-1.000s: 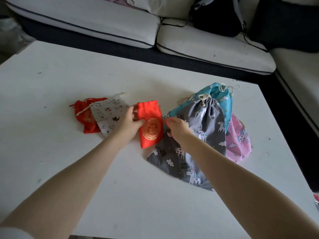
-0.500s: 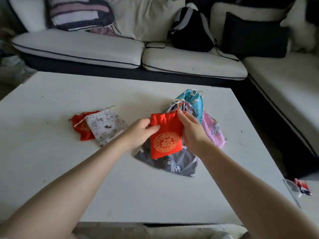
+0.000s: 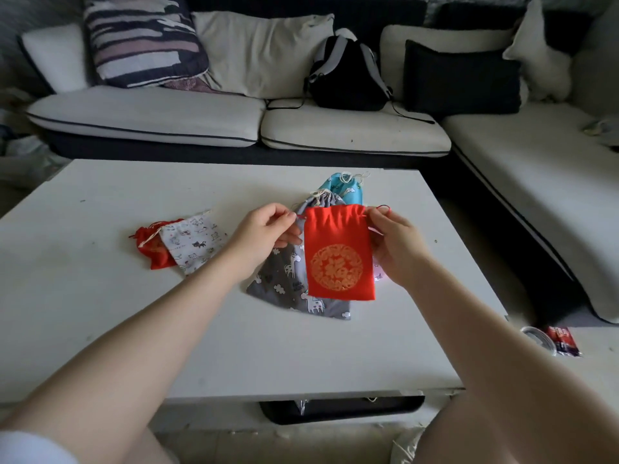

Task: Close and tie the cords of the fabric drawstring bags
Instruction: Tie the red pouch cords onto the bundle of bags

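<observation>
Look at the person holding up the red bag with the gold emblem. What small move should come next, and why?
Probably pull the two hands apart. The left hand and right hand each pinch a red cord at either side of the red bag, which hangs above the table. Its top looks only partly gathered, so drawing the cords outward should close it before tying.

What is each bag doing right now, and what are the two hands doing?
Red satin bag with gold emblem: held up, mouth partly gathered, cords untied.
Left hand: pinches the left cord.
Right hand: pinches the right cord.
Grey unicorn-print bag: lying flat, mouth cinched.
Blue cloud-print bag: lying flat, mouth cinched.
White cat-print bag: lying flat.
Small red bag: lying partly under the white one.
</observation>
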